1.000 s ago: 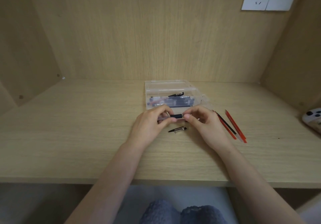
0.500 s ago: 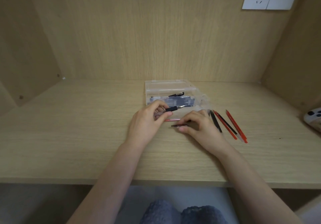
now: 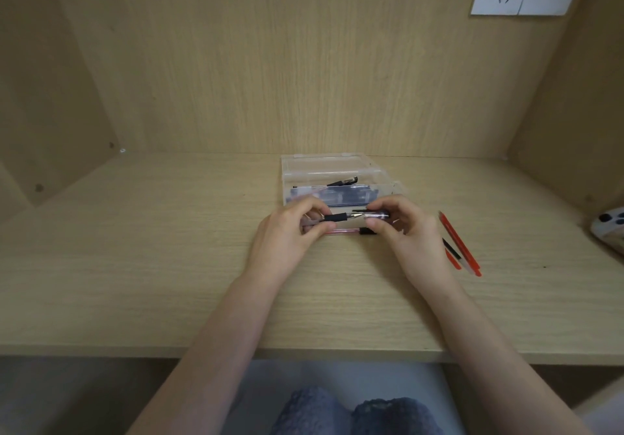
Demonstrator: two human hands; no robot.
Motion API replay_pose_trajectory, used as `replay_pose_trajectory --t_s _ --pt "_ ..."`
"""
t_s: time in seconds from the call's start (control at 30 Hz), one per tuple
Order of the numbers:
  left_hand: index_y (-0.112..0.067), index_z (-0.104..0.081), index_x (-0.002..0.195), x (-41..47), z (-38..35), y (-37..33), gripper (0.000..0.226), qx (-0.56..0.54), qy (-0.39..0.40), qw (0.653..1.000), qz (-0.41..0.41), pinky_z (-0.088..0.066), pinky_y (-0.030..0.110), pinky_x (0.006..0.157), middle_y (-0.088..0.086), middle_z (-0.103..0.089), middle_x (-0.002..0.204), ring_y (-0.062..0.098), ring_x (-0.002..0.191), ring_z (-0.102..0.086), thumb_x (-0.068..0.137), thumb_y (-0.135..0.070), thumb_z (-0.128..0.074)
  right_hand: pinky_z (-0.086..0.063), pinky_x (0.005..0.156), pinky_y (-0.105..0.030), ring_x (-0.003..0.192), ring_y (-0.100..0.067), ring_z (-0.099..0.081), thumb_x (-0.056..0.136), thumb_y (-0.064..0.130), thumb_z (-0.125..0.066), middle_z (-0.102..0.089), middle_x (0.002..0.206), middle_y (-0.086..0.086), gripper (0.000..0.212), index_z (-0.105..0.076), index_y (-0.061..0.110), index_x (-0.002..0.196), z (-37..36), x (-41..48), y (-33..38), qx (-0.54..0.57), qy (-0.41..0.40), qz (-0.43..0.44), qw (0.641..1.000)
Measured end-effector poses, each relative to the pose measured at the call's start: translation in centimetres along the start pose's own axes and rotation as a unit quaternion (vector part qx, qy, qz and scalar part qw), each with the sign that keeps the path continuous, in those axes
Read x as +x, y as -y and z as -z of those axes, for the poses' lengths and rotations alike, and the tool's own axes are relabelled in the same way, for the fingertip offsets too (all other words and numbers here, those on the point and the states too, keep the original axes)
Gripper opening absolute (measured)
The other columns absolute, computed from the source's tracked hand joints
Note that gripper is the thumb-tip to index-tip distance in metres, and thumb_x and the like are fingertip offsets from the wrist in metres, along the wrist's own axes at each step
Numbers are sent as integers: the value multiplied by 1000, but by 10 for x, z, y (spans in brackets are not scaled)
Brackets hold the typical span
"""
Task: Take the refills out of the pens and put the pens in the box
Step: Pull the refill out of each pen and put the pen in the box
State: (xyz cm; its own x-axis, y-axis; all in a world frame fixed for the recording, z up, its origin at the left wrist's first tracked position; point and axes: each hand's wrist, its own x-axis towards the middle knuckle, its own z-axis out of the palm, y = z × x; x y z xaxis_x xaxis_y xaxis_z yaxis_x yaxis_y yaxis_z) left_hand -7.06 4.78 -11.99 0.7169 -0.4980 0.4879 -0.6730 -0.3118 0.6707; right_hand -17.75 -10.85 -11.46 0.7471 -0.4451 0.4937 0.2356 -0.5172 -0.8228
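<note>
Pen (image 3: 334,227) is held level and crosswise just above the surface (image 3: 169,282). Its clear barrel is wrapped by the curled fingers of the left hand (image 3: 287,232) at nine o'clock, while a short clear piece (image 3: 380,214) at its tip end is pinched between thumb and fingers of the right hand (image 3: 408,235) at three o'clock. This opposed hold is judged to suit pulling apart or joining along the pen's axis; which of the two is meant cannot be told. A pink-tinted pen (image 3: 341,231) is left on the surface at six o'clock of the held one, just beneath the fingers and within easy reach. Red and black refills (image 3: 457,248) are laid together at four o'clock of the right hand, apart from the box, probably so that they are kept separate from the bodies. The clear box (image 3: 285,181) is set open at twelve o'clock, just beyond the hands. A black pen part (image 3: 342,182) is seen inside; the rest of its contents cannot be made out.
</note>
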Motion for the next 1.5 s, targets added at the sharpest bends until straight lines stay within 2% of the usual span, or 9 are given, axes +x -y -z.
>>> replay_pose_trajectory --t_s 0.17,0.57,0.73,0.83,0.9,0.97,1.1,1.3,1.5 --pt "-33 -65 81 -2 -1 -4 16 2 36 999 0 -51 32 77 -15 -67 76 1 76 -63 70 -36 -76 -41 74 -8 77 6 -57 78 7 -72 -67 85 13 19 -67 21 89 -3 -3 0 -27 51 8 998" --pt "-32 -64 76 -3 0 -7 13 -15 81 996 18 -53 31 78 -12 -70 67 -4 67 -65 72 -32 -76 -48 78 -26 79 -7 -61 76 5 -74 -67 81 9 17 -66 19 82 -5 -1 -6 -23 85 -9 996" --pt "-30 -61 80 0 -5 -5 14 -12 59 998 24 -51 33 76 -11 -67 71 5 70 -63 74 -33 -74 -49 83 -20 91 -3 -62 78 13 -73 -66 98 12 29 -63 27 101 -9 1 -8 -2 73 -18 997" --pt "-30 -61 88 10 -3 -6 12 -6 4 1000 24 -48 28 73 -15 -61 78 4 74 -58 80 -30 -70 -46 81 -11 93 0 -60 83 24 -69 -62 109 11 38 -56 23 119 -10 1 -9 -4 -1 -41 999" --pt "-25 -62 95 25 4 -7 11 -13 -9 999 28 -45 24 71 -16 -59 81 2 75 -56 85 -22 -64 -43 78 -8 90 1 -58 88 26 -63 -62 106 9 25 -60 20 112 -8 2 -9 -33 -30 -29 999" --pt "-20 -63 98 48 9 -5 13 2 4 1000 18 -45 26 75 -11 -60 83 11 80 -59 87 -14 -61 -39 76 -7 88 -1 -56 90 23 -60 -62 98 6 8 -65 19 95 -10 3 -12 -78 -1 -1 997" --pt "-19 -64 98 92 4 -2 15 56 53 997 17 -47 31 84 -4 -62 88 17 89 -60 86 -11 -61 -41 75 -18 86 -12 -57 90 20 -58 -60 86 1 15 -63 21 76 -13 5 -18 -106 32 3 994" --pt "-15 -66 101 115 -24 5 16 54 127 989 53 -46 27 84 -1 -62 94 17 94 -60 87 -11 -60 -44 77 -27 83 -14 -56 92 18 -55 -60 81 0 21 -64 17 73 -12 6 -20 -112 21 1 993" --pt "-16 -67 104 106 -20 0 18 -1 99 995 30 -43 24 93 -2 -66 105 10 99 -59 90 -9 -56 -43 77 -25 84 -14 -56 92 18 -54 -60 83 0 21 -65 16 74 -12 6 -20 -102 8 -8 995"
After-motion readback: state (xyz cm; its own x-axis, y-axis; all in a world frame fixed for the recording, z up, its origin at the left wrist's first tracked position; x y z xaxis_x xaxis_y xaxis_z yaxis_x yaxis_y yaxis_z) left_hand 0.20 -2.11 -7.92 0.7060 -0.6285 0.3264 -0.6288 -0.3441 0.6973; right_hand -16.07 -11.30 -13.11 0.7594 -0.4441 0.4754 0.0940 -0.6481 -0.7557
